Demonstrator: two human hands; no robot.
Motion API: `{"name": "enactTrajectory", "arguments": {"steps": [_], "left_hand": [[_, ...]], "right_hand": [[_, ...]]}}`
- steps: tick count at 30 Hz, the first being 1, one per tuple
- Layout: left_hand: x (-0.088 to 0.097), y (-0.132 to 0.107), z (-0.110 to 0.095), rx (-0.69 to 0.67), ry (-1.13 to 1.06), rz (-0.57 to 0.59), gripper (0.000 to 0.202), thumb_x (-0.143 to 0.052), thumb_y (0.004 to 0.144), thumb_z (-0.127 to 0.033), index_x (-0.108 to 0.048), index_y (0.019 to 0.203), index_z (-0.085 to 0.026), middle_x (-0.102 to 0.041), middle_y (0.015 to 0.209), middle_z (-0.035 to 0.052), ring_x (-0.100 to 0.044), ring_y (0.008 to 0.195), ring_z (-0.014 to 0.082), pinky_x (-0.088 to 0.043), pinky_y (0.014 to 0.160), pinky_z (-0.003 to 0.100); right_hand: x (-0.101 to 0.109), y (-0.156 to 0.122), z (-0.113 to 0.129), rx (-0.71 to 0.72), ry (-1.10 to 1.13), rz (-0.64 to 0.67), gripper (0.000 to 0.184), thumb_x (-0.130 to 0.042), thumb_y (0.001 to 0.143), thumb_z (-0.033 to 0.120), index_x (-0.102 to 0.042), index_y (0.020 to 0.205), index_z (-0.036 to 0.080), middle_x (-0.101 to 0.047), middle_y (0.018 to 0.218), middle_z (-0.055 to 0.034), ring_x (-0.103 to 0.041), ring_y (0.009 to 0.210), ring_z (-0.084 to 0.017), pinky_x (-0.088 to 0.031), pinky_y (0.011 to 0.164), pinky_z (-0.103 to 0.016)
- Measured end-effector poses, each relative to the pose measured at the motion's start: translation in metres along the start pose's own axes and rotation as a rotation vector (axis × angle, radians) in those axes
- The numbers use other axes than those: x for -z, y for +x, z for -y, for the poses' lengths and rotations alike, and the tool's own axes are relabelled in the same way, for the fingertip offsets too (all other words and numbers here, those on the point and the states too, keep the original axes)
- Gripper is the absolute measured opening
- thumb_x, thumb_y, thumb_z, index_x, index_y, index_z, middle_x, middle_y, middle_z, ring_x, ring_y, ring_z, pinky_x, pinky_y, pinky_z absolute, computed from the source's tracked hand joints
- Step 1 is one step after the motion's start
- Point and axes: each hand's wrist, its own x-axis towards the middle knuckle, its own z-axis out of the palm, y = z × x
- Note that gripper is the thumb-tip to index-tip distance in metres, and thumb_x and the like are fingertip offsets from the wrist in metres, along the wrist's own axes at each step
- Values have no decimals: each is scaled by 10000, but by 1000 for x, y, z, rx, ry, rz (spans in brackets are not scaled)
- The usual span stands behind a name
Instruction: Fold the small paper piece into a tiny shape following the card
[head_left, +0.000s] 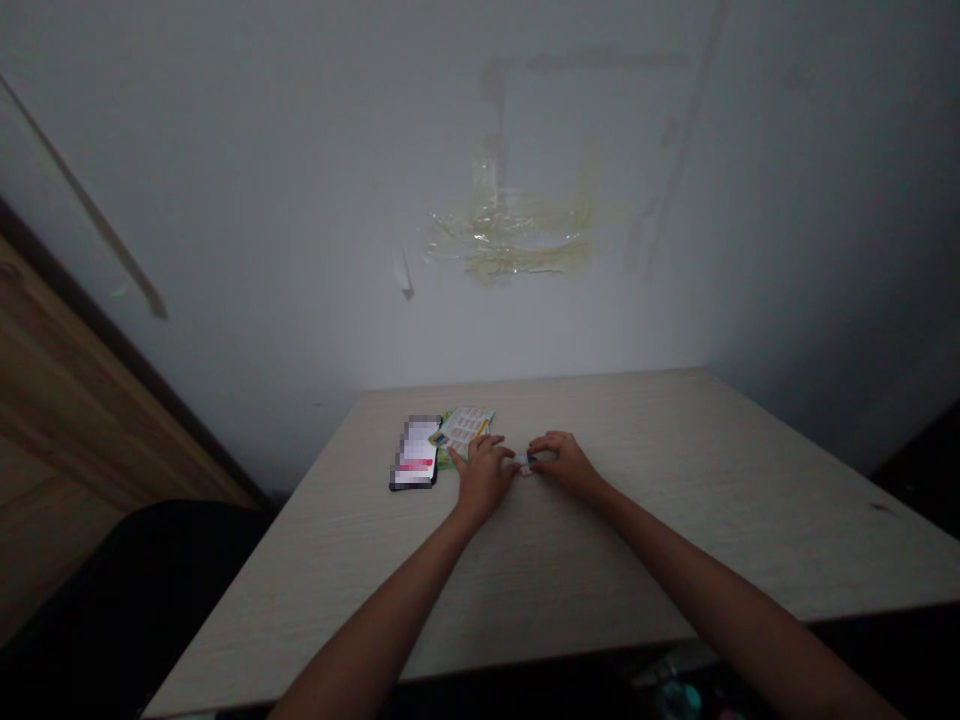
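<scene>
Both my arms reach out over a pale wooden table. My left hand and my right hand meet near the table's middle, fingers curled, pinching a small white and blue object between them. What that object is I cannot make out. Just left of my left hand lies a printed green and orange leaflet, and beside it a phone with its screen lit.
A white wall with yellowish tape remains rises right behind the table. A wooden panel stands at the left, a dark shape below it. The table's front edge runs under my forearms.
</scene>
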Motion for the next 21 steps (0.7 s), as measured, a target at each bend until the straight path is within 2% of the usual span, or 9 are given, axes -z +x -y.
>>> {"name": "enactTrajectory", "arguments": {"steps": [4, 9, 13, 21], "left_hand": [[2, 1, 0, -5, -41, -15, 103, -633, 854, -310, -699, 932, -305, -629, 1265, 3, -433, 1283, 267, 8, 1074, 735], [7, 2, -2, 9, -100, -46, 122, -621, 866, -295, -701, 957, -307, -666, 1207, 15, -487, 1235, 257, -13, 1093, 706], [10, 1, -4, -2, -134, -74, 119, -616, 866, -306, -717, 927, -289, -701, 1118, 32, -548, 1157, 251, -20, 1105, 682], [9, 0, -3, 27, -168, -40, 152, -604, 869, -308, -719, 966, -290, -735, 1021, 20, -600, 1074, 228, 32, 1118, 649]], "right_hand": [[2, -3, 4, -19, 31, -18, 244, -712, 679, 275, -755, 914, 226, -723, 1009, -58, -584, 1085, -249, -404, 981, -386], [3, -4, 10, 51, 83, -67, 168, -667, 735, 282, -737, 868, 208, -727, 890, -40, -632, 913, -212, -453, 895, -356], [3, -4, 10, 68, 90, -98, 136, -660, 755, 286, -729, 849, 215, -722, 876, -34, -634, 901, -208, -469, 872, -354], [4, -5, 12, 124, 59, -77, 116, -675, 771, 290, -724, 845, 215, -722, 863, -35, -632, 886, -198, -470, 855, -339]]}}
